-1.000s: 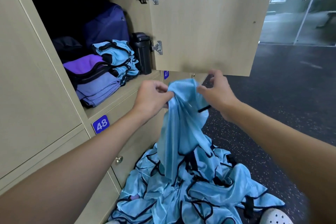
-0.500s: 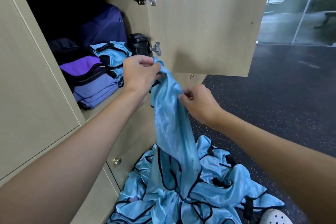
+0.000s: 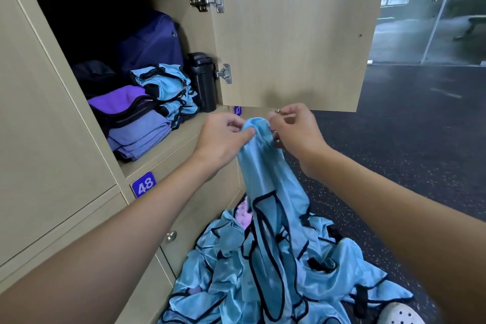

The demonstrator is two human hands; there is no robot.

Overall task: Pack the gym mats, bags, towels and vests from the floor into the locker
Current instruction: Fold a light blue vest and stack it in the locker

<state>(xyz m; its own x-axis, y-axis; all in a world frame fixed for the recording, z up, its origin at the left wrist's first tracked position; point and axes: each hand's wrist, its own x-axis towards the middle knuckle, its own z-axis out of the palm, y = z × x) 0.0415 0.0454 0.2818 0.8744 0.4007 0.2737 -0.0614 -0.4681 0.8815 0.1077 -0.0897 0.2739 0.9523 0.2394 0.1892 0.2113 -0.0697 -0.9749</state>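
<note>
A light blue vest (image 3: pixel 265 171) with black trim hangs in front of the open locker (image 3: pixel 168 155). My left hand (image 3: pixel 223 137) pinches its top edge on the left and my right hand (image 3: pixel 294 129) pinches it on the right, close together. Its lower end trails into a heap of several blue vests (image 3: pixel 278 279) on the floor. Inside the locker lie folded blue vests (image 3: pixel 163 87), purple towels (image 3: pixel 136 126), a dark blue bag (image 3: pixel 152 42) and a black bottle (image 3: pixel 202 79).
The locker door (image 3: pixel 292 29) stands open above my hands. Closed lockers (image 3: pixel 39 139) fill the left, with label 48 (image 3: pixel 143 184) and a knob (image 3: pixel 171 235) below. Dark speckled floor (image 3: pixel 407 139) stretches right to glass walls. A white shoe (image 3: pixel 399 314) shows bottom right.
My left hand dropped from locker height and my right hand rose, so both now pinch the vest's top edge side by side. More of the vest is lifted off the heap.
</note>
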